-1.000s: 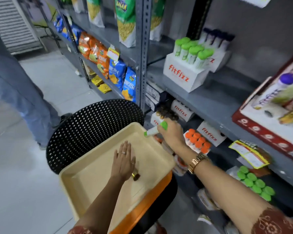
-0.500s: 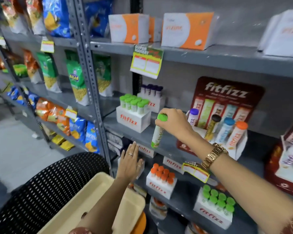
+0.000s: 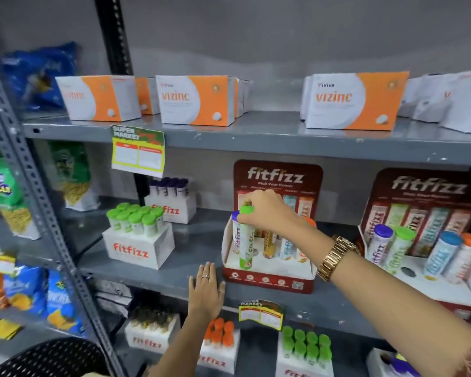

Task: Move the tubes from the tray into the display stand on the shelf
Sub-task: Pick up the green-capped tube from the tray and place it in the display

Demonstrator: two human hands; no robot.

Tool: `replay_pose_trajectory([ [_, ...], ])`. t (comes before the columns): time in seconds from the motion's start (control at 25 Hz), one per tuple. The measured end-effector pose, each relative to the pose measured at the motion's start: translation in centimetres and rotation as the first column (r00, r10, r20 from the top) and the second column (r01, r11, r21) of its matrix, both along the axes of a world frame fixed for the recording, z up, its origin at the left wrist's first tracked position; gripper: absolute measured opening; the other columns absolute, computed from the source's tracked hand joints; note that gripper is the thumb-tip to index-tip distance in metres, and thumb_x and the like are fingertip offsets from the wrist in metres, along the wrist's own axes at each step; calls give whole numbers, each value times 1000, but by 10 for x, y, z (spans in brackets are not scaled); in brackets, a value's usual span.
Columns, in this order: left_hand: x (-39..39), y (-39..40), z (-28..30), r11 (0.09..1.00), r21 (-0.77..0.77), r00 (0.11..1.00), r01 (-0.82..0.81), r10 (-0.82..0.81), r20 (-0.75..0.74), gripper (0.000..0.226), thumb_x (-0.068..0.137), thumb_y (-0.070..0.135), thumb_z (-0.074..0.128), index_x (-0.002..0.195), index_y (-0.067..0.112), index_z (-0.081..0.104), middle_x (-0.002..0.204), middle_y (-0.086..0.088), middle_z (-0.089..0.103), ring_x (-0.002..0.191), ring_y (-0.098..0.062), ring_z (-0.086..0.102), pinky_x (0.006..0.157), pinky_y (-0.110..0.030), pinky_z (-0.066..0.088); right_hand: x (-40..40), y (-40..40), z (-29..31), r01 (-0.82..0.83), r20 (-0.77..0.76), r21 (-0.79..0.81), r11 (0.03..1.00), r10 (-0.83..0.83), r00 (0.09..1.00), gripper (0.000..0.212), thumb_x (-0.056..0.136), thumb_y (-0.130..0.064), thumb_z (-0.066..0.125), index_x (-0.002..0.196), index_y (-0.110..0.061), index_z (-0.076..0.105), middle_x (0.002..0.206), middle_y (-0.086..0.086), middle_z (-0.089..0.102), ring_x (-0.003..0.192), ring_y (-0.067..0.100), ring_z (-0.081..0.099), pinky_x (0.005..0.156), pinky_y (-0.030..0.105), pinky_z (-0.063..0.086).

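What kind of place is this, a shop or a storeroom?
Most likely a shop: a "Super Market" price tag hangs from the grey shelf, boxes of Vizinc face outward, and a branded Fitfizz display stand presents tubes to customers.

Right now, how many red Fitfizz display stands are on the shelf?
2. The centre stand, where the right hand holds the green-capped tube, and the right stand, partly cut off by the frame edge. More may lie out of view.

"fitfizz", "Pick Your Power" on red cardboard display stand. "fitfizz" on second red stand, white carton of green-capped tubes. "viviva vizinc" on orange-white boxes. "SUPER MARKET" on yellow-green shelf tag.
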State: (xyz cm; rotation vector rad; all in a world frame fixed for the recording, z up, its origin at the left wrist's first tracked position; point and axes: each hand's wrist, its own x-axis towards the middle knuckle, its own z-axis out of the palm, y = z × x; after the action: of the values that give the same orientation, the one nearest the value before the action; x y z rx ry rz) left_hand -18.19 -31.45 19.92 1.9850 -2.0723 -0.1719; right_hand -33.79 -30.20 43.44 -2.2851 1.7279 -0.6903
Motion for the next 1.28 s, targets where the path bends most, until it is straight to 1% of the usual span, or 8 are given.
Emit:
replay_pose_trajectory([
  [0.08,-3,-5,-7,1000,16,1000,-12,12,26,58,100,40,22,146,9,8,158,-4,11,144,-19,6,118,-44,8,-6,-7,2,10,-47,24,1000,-9,999,31,74,-35,66,52,-23,48,60,-3,49,68,22,51,46,24,29],
  [0.2,-2,-10,-11,1000,4,999,-13,12,46,57,99,41,22,146,10,12,157,-4,14,144,-20,8,117,-43,8,-9,-16,9,-22,-88,68,997,28,996,20,75,-34,67,67,-15,63,68,2,57,68,23,55,50,25,35],
  [0.32,-1,-12,-13,1000,3,1000,-6,6,27,57,98,41,24,146,10,14,157,-5,16,144,-21,10,117,-43,8,-8,-20,17,-48,-108,168,985,67,992,11,78,-23,67,74,-12,63,68,5,66,48,19,62,37,23,43],
  [0.48,-1,-10,-13,1000,6,1000,5,-5,15,57,99,41,23,146,11,13,157,-6,14,144,-23,8,117,-43,5,-3,-23,23,-2,-118,246,969,32,993,7,78,-3,63,81,-9,65,83,16,72,61,26,72,58,33,60],
  [0.68,-2,-10,-13,1000,23,1000,1,-2,4,57,99,43,20,146,13,9,158,-5,11,145,-25,5,118,-43,1,1,-26,18,30,-157,147,989,-7,988,23,77,-27,73,67,-15,57,83,9,66,59,20,65,50,26,51],
  [0.8,-2,-10,-14,1000,26,1000,-3,3,8,57,99,44,19,146,14,9,158,-5,10,145,-24,4,118,-43,1,-1,-28,9,16,-198,20,1000,-12,980,12,79,-21,71,87,-13,65,100,10,67,85,23,62,68,29,45],
  [0.96,-2,-11,-15,1000,27,1000,-4,4,2,57,99,44,19,146,14,9,158,-5,11,145,-25,5,117,-43,0,-5,-31,5,60,-165,35,998,-53,985,43,75,-16,74,116,-13,60,121,12,60,108,27,57,85,34,47],
  [1.28,-2,-11,-16,999,32,1000,1,-1,-5,58,98,44,19,146,14,9,158,-5,10,145,-25,4,117,-42,-1,-9,-33,6,123,-4,73,990,-124,992,42,68,-2,78,107,-13,67,131,11,54,123,26,47,85,29,42],
])
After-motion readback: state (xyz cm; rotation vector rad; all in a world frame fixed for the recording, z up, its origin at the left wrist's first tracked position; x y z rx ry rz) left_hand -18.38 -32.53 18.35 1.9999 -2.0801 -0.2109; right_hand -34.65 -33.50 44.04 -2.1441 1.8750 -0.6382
